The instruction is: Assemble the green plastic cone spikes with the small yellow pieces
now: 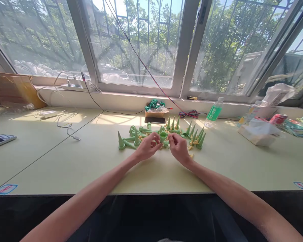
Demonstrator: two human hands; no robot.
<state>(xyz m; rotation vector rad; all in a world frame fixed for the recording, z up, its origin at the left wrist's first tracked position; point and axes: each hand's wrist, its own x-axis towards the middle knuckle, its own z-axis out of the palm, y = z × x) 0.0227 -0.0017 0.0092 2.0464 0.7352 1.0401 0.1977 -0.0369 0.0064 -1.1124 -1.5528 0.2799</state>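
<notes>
My left hand (148, 147) is closed on a green plastic cone spike (163, 137), its round open end facing me. My right hand (178, 146) is pinched close to the same piece, fingers curled; what they hold is too small to name. Both hands hover just above the pale table (91, 161). Behind them lies a scatter of several green cone spikes (195, 136), some upright, some on their sides, such as an upright one at the left (120, 141). Small yellow parts (191, 155) lie among them.
A dark phone (155, 120) and a small box with green packaging (154, 107) lie behind the pile. A water bottle (213, 114) stands to the right, with a tissue pack (259, 132) and a can (278, 118). Another phone (1, 140), cables (68, 126) and a power strip (74, 85) are at the left.
</notes>
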